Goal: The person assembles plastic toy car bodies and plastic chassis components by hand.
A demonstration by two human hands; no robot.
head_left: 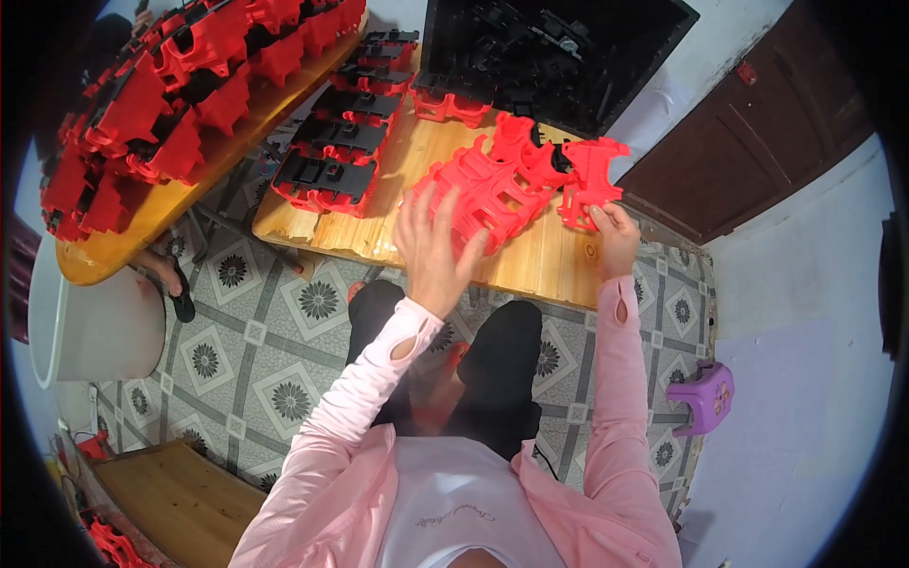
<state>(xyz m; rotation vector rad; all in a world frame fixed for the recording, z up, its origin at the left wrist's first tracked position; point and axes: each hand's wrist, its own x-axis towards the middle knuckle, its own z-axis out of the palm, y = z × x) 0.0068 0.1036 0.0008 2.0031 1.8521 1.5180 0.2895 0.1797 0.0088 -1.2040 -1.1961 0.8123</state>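
My right hand [617, 239] is closed on the lower edge of a red molded plastic part [593, 170], holding it at the right side of the wooden table. My left hand [434, 254] is open with fingers spread, over the near-left edge of a group of red plastic parts [502, 194] on the tabletop. Whether its fingertips touch them I cannot tell. A few black pieces [561, 159] show between this group and the held part.
Rows of red parts with black inserts [331, 175] stand on the table's [559, 260] left side. A black bin [530, 71] of black pieces lies behind. More red-and-black parts [180, 104] are stacked on another table at left. A purple stool [703, 398] stands at right.
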